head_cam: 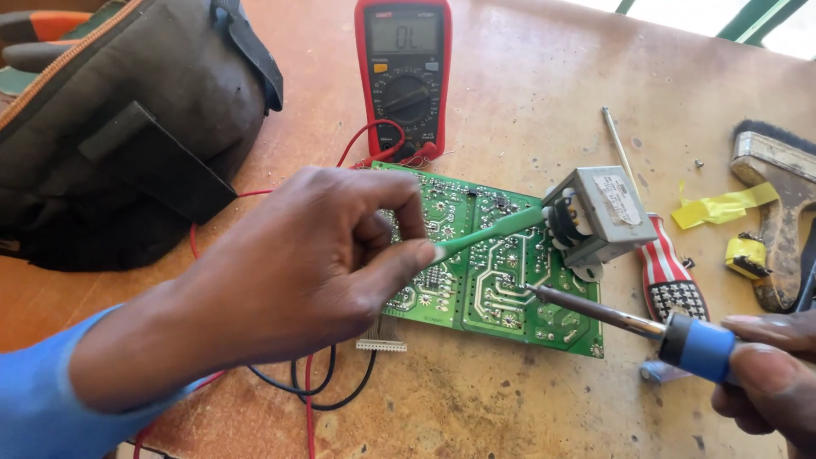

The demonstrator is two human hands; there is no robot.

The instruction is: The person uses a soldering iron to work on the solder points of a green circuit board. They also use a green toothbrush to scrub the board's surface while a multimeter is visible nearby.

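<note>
Right hand (pixel 769 378): fingers clenched on a blue-handled soldering iron (pixel 625 321), tip on the green circuit board (pixel 476 255). Left hand (pixel 314 255): fingers pinching a green plastic stick (pixel 489 231) laid over the board toward a grey transformer (pixel 595 214). Board flat on the bench (pixel 510 408). Beyond: red multimeter (pixel 404 72), dark tool bag (pixel 127 127), brush (pixel 778 212) at right.

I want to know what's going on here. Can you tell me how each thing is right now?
Multimeter: switched on, leads plugged in.
Circuit board: solder side up.
Soldering iron: tip on board, in right hand.
Green stick: pinched by left hand.
Bag: lying unzipped.
</note>
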